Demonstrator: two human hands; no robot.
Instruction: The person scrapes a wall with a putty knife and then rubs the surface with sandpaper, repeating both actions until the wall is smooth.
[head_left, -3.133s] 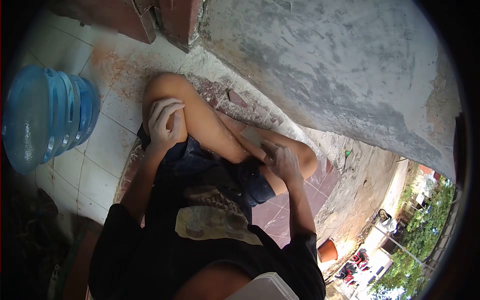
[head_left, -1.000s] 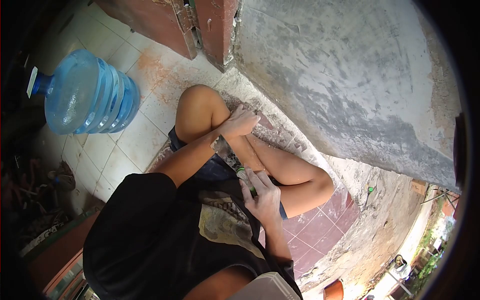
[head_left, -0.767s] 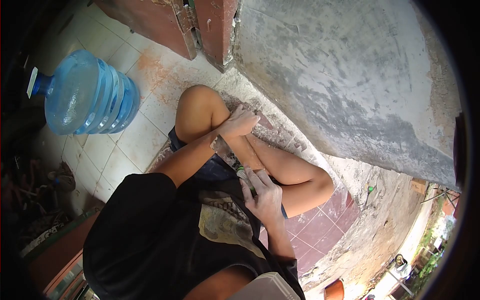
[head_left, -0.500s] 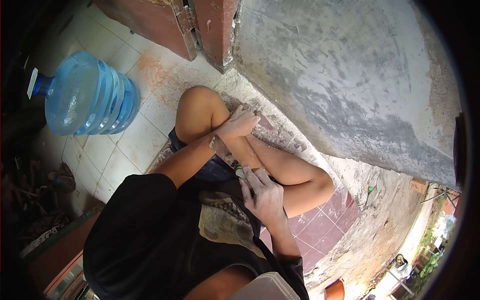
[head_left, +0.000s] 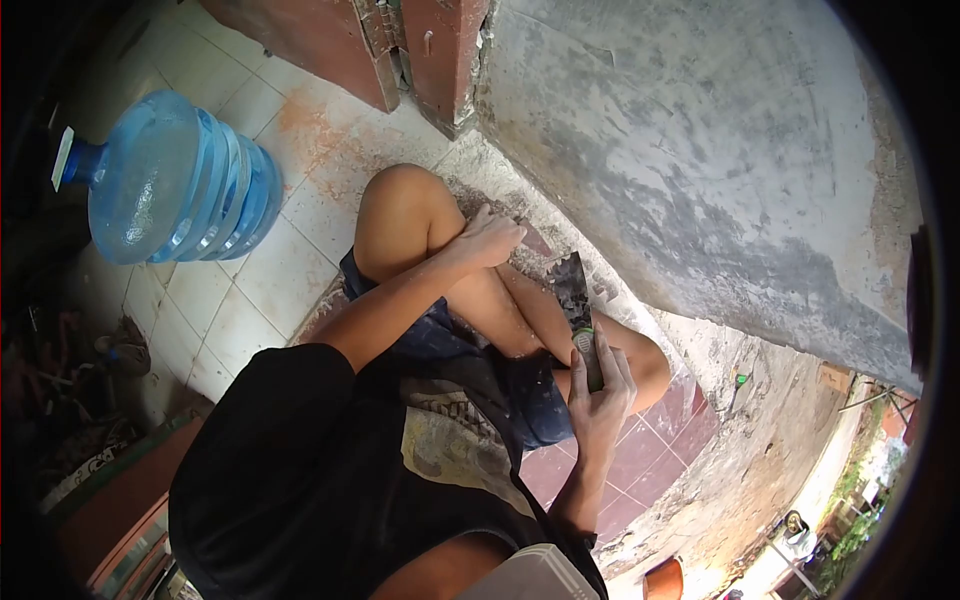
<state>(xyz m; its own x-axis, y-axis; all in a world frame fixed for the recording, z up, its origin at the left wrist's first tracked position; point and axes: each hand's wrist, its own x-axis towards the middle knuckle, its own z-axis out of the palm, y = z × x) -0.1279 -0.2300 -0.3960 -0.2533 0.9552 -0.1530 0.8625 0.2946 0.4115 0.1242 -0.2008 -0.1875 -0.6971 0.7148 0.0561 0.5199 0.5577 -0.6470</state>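
Observation:
My left hand [head_left: 490, 238] is closed low over the dusty floor strip [head_left: 600, 265] beside the wall, just past my raised knee. Its fingers are bent, and a flat maroon patch shows at the fingertips; whether they hold it is unclear. In my right hand [head_left: 606, 385] is a scraper [head_left: 570, 288] with a wide, stained dark blade and a dark handle bearing a green label. The blade points up and away from me, over my crossed legs, apart from the wall. Pale dust coats both hands.
A big blue water bottle [head_left: 185, 185] lies on the white tiles [head_left: 235, 325] at left. A reddish-brown door frame [head_left: 432, 60] meets the grey plastered wall [head_left: 690, 150]. Maroon tiles [head_left: 640, 465] lie at right. An orange-brown object [head_left: 665, 580] is at the bottom.
My right hand has moved right and away from my lap. The scraper's blade has swung from beside my left forearm to point up toward the wall. My left hand has barely shifted.

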